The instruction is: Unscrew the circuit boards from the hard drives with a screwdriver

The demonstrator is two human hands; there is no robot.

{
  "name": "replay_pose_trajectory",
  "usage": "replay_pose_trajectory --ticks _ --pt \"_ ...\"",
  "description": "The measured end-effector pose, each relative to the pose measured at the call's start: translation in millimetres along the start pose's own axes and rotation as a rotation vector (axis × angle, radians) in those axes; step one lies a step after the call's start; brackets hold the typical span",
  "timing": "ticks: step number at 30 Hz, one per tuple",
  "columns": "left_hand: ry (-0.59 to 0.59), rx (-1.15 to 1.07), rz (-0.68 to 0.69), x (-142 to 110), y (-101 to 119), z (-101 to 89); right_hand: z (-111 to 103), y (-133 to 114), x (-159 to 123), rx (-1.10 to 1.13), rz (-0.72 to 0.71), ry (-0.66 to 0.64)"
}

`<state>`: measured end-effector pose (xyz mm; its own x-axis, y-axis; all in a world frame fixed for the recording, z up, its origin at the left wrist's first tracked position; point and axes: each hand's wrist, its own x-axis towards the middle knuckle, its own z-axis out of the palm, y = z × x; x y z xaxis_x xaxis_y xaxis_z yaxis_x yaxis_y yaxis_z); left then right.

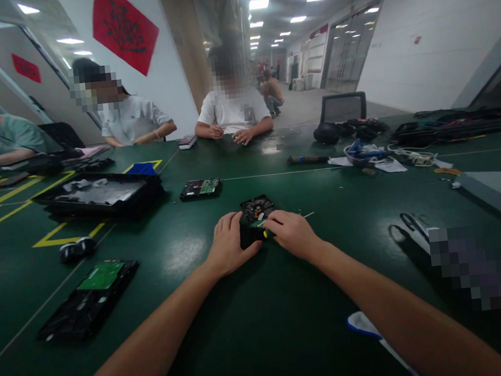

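Note:
An opened hard drive [257, 205] lies on the green table in front of me, its dark inside facing up. My left hand [233, 243] curves around the near left side of the drive, fingers at its edge and thumb stretched below. Closed fingers of my right hand [291, 231] pinch what looks like a small screwdriver with a yellow and dark end [265, 233] at the drive's near edge. A thin metal rod [308, 214] shows just beyond that hand; whether it belongs to the same tool is unclear. My hands cover the lower part of the drive.
Two more hard drives [90, 298] [200, 189] lie left and farther back. A black tray [101, 196] holds scraps. Cables [369, 152], a grey metal box [496, 191] and a white-and-blue item [363, 323] lie rightward. A person [234, 112] sits opposite; others sit left.

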<state>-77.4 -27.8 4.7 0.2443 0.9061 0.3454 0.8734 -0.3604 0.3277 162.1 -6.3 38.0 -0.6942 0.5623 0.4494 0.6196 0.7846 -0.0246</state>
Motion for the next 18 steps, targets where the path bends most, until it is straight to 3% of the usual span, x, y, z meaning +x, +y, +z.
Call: replay_pose_trajectory --ticks 5,12,18 --pt "0.029 -0.010 0.003 2.4 -2.1 0.5 7.8 -6.1 -1.3 0.059 -0.039 -0.067" --pt "0.039 -0.015 0.114 2.4 0.7 0.1 -5.6 13.8 -12.6 0.045 0.155 -0.109" --pt "0.089 -0.002 0.148 5.8 -0.8 7.4 -1.9 22.4 -15.7 0.052 0.171 -0.153"
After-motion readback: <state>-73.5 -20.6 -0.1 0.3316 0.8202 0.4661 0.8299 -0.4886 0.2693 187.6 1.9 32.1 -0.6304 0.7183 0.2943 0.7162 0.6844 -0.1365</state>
